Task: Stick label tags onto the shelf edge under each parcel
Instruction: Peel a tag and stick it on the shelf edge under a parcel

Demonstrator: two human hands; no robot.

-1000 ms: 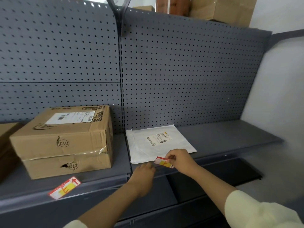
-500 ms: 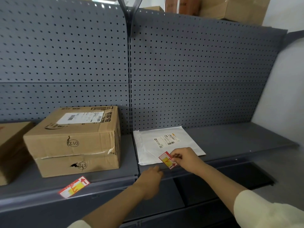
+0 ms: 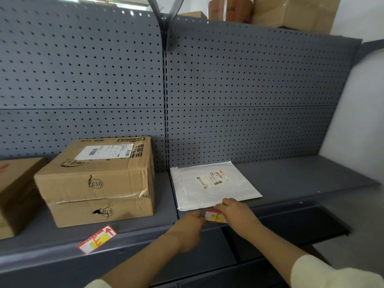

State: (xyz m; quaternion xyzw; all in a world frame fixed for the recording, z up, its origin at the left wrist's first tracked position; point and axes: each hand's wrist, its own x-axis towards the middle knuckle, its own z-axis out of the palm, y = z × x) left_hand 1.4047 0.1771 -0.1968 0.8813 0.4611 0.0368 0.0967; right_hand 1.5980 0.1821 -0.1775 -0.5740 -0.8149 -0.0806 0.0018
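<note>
now the label tag [image 3: 215, 216] is coming down from the white mailer's [image 3: 207, 188] near corner, where it was being held tilted half a second ago. it is lying almost level against the shelf edge [image 3: 286, 202], just below the mailer. i am watching the right hand [image 3: 236, 213] pinching its right end. the left hand [image 3: 187, 227] is reaching up to its left end, but it is blurring, so i am not telling pinch from press. i am judging the second parcel's tag as about to be stuck, not yet smoothed.

to the left, another tag [image 3: 96, 239] is sitting askew on the edge under the cardboard box [image 3: 99, 183]. a further box [image 3: 14, 194] is showing at far left. nothing is blocking the lip, though the mailer's near edge is lying just beside the tag and could be catching the adhesive.
</note>
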